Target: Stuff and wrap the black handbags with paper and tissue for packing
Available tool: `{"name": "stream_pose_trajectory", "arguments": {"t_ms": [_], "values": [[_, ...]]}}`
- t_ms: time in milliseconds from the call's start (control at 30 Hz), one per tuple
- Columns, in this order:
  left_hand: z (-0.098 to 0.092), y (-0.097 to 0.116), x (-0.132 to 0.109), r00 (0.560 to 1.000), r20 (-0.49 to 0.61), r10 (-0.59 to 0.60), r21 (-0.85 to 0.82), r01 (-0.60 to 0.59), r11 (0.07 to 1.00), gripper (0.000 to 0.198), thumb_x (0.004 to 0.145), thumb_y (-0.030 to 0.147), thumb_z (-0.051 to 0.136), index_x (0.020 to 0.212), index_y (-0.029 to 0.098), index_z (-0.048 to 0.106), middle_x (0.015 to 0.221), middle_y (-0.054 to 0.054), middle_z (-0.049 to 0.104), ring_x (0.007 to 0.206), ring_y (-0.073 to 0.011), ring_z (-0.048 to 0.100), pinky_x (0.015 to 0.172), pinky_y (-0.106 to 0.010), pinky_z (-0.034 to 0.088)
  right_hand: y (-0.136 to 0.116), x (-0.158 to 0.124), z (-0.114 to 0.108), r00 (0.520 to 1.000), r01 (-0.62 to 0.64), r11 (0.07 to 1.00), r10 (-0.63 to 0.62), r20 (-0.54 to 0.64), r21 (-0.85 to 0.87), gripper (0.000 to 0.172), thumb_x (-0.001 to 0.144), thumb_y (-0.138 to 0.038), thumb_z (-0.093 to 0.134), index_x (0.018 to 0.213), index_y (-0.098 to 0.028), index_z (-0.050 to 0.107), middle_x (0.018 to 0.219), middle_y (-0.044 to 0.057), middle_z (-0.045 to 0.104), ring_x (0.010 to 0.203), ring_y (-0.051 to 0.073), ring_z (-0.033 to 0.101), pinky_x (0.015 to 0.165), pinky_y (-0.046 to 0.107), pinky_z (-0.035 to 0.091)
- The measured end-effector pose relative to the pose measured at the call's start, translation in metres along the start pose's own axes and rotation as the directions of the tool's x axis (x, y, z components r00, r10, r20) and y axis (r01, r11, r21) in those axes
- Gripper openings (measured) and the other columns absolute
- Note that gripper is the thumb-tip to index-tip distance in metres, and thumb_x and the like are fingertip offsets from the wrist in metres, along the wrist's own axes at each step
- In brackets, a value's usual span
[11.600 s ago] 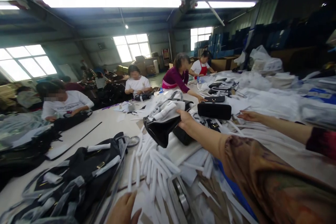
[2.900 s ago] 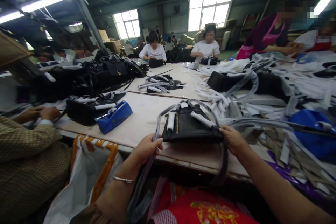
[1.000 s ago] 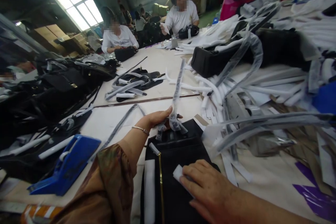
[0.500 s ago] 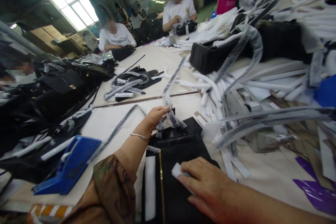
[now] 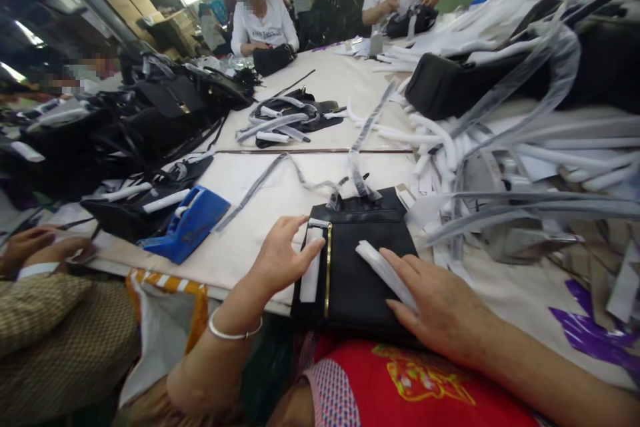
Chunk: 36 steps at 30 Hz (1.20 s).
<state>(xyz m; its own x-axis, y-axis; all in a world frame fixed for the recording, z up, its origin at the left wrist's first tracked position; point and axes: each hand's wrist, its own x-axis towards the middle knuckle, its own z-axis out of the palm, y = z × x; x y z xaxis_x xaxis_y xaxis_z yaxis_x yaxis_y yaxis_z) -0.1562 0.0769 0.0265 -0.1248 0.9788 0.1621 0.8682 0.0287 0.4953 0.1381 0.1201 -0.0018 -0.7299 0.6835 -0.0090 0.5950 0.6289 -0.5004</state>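
Note:
A black bag [image 5: 355,287] lies flat in front of me, with a gold zipper [image 5: 328,273] along its left part. My left hand [image 5: 287,252] is at the bag's upper left edge, fingers and thumb apart. Its thumb reaches over a white foam strip [image 5: 311,277] lying beside the zipper. In my right hand [image 5: 430,297] is another white foam strip [image 5: 383,265], slanting over the right half of the bag. Straps wrapped in clear plastic [image 5: 363,147] run from the bag's top end onto the table.
A blue tape dispenser [image 5: 187,227] stands on the left near a co-worker's hands [image 5: 43,247]. Black bags [image 5: 165,103] are heaped behind it. White foam tubes [image 5: 450,140] and wrapped straps [image 5: 520,213] crowd the right. Two people in white tops work across the table [image 5: 320,73].
My left hand has let go of the plastic-wrapped strap and come down to the bag's left edge. My right hand still has the foam strip. The view has shifted.

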Motion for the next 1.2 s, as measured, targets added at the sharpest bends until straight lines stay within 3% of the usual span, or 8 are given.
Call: {"name": "stream_pose_trajectory", "arguments": {"t_ms": [133, 233, 367, 500, 700, 833, 967, 1200], "values": [[0.016, -0.002, -0.06, 0.988, 0.02, -0.151, -0.046, 0.152, 0.987, 0.065, 0.078, 0.042, 0.074, 0.134, 0.018, 0.053, 0.115, -0.013, 0.062, 0.097, -0.0249, 0.064, 0.084, -0.044, 0.058, 0.0, -0.005, 0.007, 0.959, -0.155, 0.976, 0.185, -0.214, 0.15, 0.075, 0.083, -0.031, 0.058, 0.152, -0.015, 0.032, 0.102, 0.01, 0.07, 0.082, 0.025, 0.068, 0.076, 0.039, 0.055], [0.026, -0.003, -0.088, 0.949, -0.158, -0.272, -0.214, 0.236, 0.948, 0.055, 0.084, 0.036, 0.067, 0.133, 0.016, 0.052, 0.115, -0.013, 0.06, 0.098, -0.0231, 0.064, 0.081, -0.04, 0.059, 0.006, -0.01, 0.01, 0.833, -0.226, 0.879, 0.398, -0.385, 0.42, 0.073, 0.081, -0.043, 0.065, 0.145, -0.016, 0.042, 0.097, 0.007, 0.07, 0.077, 0.022, 0.066, 0.069, 0.035, 0.055], [0.034, -0.005, -0.128, 0.917, -0.133, -0.375, -0.478, 0.272, 0.835, 0.051, 0.09, 0.039, 0.059, 0.134, 0.015, 0.05, 0.12, -0.014, 0.061, 0.104, -0.0225, 0.065, 0.087, -0.038, 0.058, 0.01, -0.028, 0.025, 0.789, -0.161, 0.694, 0.518, -0.332, 0.702, 0.051, 0.083, -0.054, 0.062, 0.12, -0.018, 0.061, 0.1, 0.009, 0.07, 0.084, 0.023, 0.066, 0.069, 0.034, 0.056], [0.042, -0.006, -0.155, 0.935, 0.01, -0.355, -0.513, 0.309, 0.801, 0.057, 0.087, 0.044, 0.064, 0.135, 0.016, 0.051, 0.125, -0.014, 0.061, 0.108, -0.0246, 0.065, 0.09, -0.038, 0.056, 0.01, -0.05, 0.042, 0.787, -0.238, 0.688, 0.55, -0.278, 0.686, 0.065, 0.08, -0.059, 0.065, 0.129, -0.017, 0.057, 0.113, 0.013, 0.068, 0.098, 0.027, 0.066, 0.083, 0.041, 0.057], [0.05, 0.002, -0.144, 0.939, -0.062, -0.338, -0.259, 0.312, 0.914, 0.042, 0.086, 0.043, 0.064, 0.117, 0.014, 0.063, 0.107, -0.013, 0.068, 0.103, -0.0273, 0.063, 0.095, -0.044, 0.049, 0.013, -0.058, 0.05, 0.788, -0.372, 0.76, 0.562, -0.252, 0.532, 0.076, 0.081, -0.063, 0.061, 0.138, -0.014, 0.051, 0.119, 0.017, 0.066, 0.097, 0.029, 0.067, 0.087, 0.045, 0.056], [0.051, 0.014, -0.142, 0.942, -0.11, -0.316, -0.06, 0.311, 0.948, 0.041, 0.086, 0.04, 0.063, 0.118, 0.014, 0.06, 0.104, -0.014, 0.065, 0.102, -0.0281, 0.062, 0.09, -0.041, 0.05, 0.012, -0.061, 0.054, 0.87, -0.252, 0.953, 0.298, -0.392, 0.167, 0.075, 0.084, -0.057, 0.058, 0.14, -0.009, 0.047, 0.13, 0.021, 0.057, 0.118, 0.035, 0.057, 0.103, 0.054, 0.045], [0.048, 0.024, -0.145, 0.948, -0.182, -0.261, 0.175, 0.292, 0.94, 0.047, 0.088, 0.04, 0.059, 0.124, 0.009, 0.055, 0.114, -0.021, 0.061, 0.107, -0.0338, 0.059, 0.092, -0.047, 0.048, 0.009, -0.059, 0.051, 0.875, -0.163, 0.986, 0.124, -0.467, -0.043, 0.06, 0.085, -0.052, 0.058, 0.13, -0.011, 0.058, 0.136, 0.02, 0.052, 0.129, 0.035, 0.047, 0.11, 0.054, 0.037], [0.048, 0.02, -0.115, 0.947, -0.234, -0.219, -0.02, 0.22, 0.975, 0.032, 0.077, 0.031, 0.071, 0.104, 0.016, 0.061, 0.106, -0.012, 0.062, 0.108, -0.0292, 0.057, 0.099, -0.046, 0.045, 0.006, -0.037, 0.039, 0.893, -0.199, 0.964, 0.252, -0.372, 0.174, 0.037, 0.077, -0.05, 0.066, 0.092, -0.017, 0.071, 0.134, 0.016, 0.054, 0.123, 0.033, 0.053, 0.106, 0.052, 0.04]]}}
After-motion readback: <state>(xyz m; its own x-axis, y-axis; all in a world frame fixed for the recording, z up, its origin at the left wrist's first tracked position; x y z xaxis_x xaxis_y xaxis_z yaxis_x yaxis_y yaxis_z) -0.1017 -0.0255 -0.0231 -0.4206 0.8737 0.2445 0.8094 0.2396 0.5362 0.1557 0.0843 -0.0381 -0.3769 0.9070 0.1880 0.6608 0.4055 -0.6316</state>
